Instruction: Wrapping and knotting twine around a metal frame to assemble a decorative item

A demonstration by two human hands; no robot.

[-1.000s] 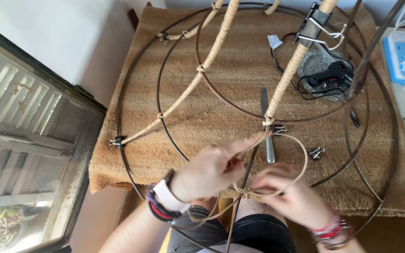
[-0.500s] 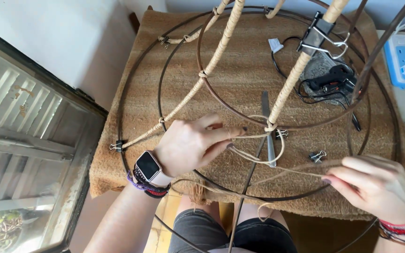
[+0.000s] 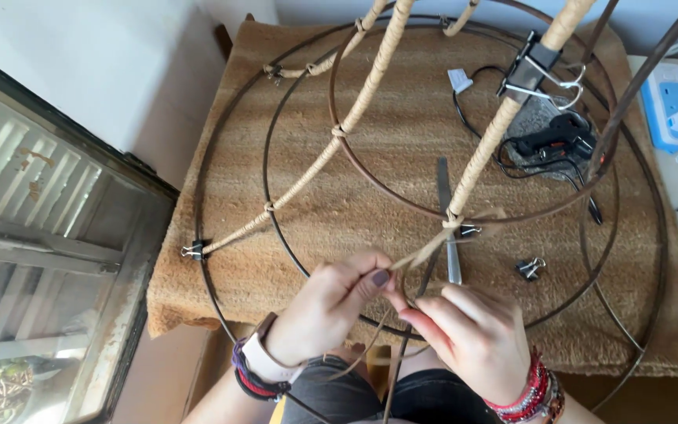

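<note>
A round wire frame of dark, rusty-looking metal rings and ribs stands over a table covered with a coarse tan mat. Three rings of growing width sit one inside the other, joined by ribs that climb toward the top of the view. Two of these ribs are already wound tightly in pale natural cord: one runs diagonally from the left edge of the outer ring up to the top centre, the other rises from the middle ring to the upper right.

The loose cord comes off the bottom of that right-hand wrapped rib, at a knot on the middle ring, and slants down to the hands. The left hand pinches the strand between thumb and fingertips just below the knot. The right hand is closed on the same cord just beside it, fingers curled, the two hands touching at the fingertips. A loose tail of the cord hangs down between the wrists toward the lap.

A large black binder clip clamps the upper part of the wrapped right rib. A small clip grips the outer ring at the left, another small clip lies on the mat to the right of the hands. A flat grey metal tool lies under the frame behind the knot, partly crossed by the wires. A black glue gun with its cable rests at the upper right, and a blue-and-white power strip sits at the far right edge.
</note>
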